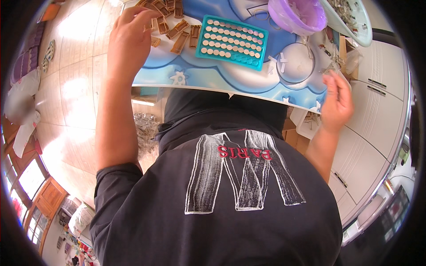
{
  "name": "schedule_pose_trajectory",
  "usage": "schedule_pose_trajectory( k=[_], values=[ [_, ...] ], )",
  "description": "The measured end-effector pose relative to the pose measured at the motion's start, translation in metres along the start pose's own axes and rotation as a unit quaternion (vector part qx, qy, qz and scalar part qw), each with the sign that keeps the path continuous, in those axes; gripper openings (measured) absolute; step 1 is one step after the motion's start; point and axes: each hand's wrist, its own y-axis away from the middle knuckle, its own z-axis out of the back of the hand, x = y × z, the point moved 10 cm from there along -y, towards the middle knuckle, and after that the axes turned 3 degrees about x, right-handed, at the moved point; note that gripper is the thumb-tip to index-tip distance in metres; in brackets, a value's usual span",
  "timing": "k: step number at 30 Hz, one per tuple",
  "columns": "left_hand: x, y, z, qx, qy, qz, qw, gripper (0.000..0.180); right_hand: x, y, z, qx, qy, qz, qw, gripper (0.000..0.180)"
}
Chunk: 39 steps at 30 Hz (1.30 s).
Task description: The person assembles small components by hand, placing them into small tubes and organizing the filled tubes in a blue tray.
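Over the left end of the blue patterned table (213, 75), my left hand (133, 37) has its fingers loosely bent and apart, just beside a pile of small brown slotted pieces (179, 43). I see nothing held in it. Past the table's right edge is my right hand (338, 104), somewhat blurred. Its thumb and fingertips are drawn together; what they hold, if anything, is too small to make out. Between the hands lies a teal tray (242, 63) with rows of round whitish discs, the near row partly unfilled. Small white strips (282, 62) lie right of the tray.
A purple bowl (290, 20) lined with clear plastic stands at the far right. Beside it is a pale green basket (364, 26) of small metal parts. White drawer cabinets (377, 106) flank the right side. Under the table sits a clear bag of metallic parts (146, 133).
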Motion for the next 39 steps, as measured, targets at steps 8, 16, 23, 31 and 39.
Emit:
schedule_pose_trajectory(
  k=[8, 16, 23, 31, 39],
  values=[
    [-0.014, -0.015, -0.032, 0.158, -0.104, -0.114, 0.975, 0.023, 0.017, 0.007, -0.081, 0.184, 0.122, 0.046, 0.974, 0.012],
    [0.000, -0.019, 0.011, -0.007, 0.266, 0.022, 0.964, 0.023, -0.006, -0.003, -0.060, 0.122, 0.161, 0.035, 0.979, 0.008],
    [-0.043, 0.044, -0.060, 0.077, 0.669, 0.295, 0.678, 0.015, -0.033, -0.044, -0.037, 0.062, 0.351, -0.015, 0.934, 0.023],
    [-0.136, 0.090, -0.119, 0.353, 0.742, 0.301, 0.485, 0.022, -0.031, -0.026, -0.027, 0.055, 0.172, -0.058, 0.982, 0.018],
    [-0.187, 0.117, -0.156, 0.459, 0.729, 0.375, 0.342, 0.035, 0.064, 0.040, -0.065, 0.209, 0.039, 0.096, 0.972, 0.022]
  ],
)
